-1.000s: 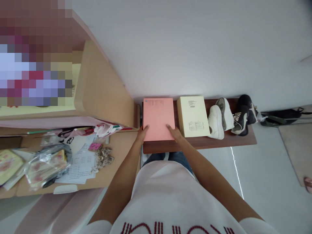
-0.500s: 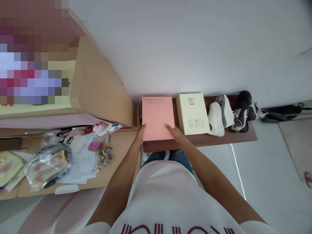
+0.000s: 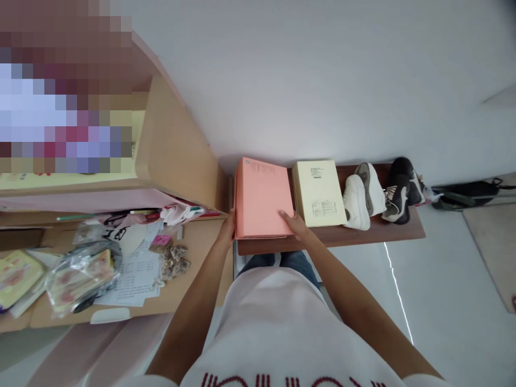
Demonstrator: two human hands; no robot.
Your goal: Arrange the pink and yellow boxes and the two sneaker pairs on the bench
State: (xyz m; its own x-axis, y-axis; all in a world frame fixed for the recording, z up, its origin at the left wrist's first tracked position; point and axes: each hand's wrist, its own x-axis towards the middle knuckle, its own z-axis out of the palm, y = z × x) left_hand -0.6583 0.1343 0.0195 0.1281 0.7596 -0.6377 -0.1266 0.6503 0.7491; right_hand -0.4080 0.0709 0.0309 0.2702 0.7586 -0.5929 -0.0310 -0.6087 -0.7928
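Note:
A pink box (image 3: 264, 199) with small print on its lid is gripped between my two hands above the left end of a brown wooden shelf (image 3: 387, 233). It is tilted, so its left side shows. My left hand (image 3: 228, 228) holds the lower left edge, its fingers mostly hidden behind the box. On the opposite side, my right hand (image 3: 295, 224) clasps the lower right corner with the thumb on top. Just right of the pink box lies a cream box (image 3: 320, 193) with printed labels, apart from my hand or nearly so.
White sneakers (image 3: 357, 201) and black shoes (image 3: 398, 196) stand further right on the shelf. A desk (image 3: 209, 258) with papers, a plastic-wrapped packet (image 3: 83, 274) and hair scrunchies (image 3: 175, 260) is at left. A wooden cabinet panel (image 3: 177, 145) rises beside the wall. Dark bags (image 3: 470, 193) lie at far right.
The pink box has gone from lying nearly level to tilted, its left side now showing. Both hands have stayed on it. The view has shifted slightly.

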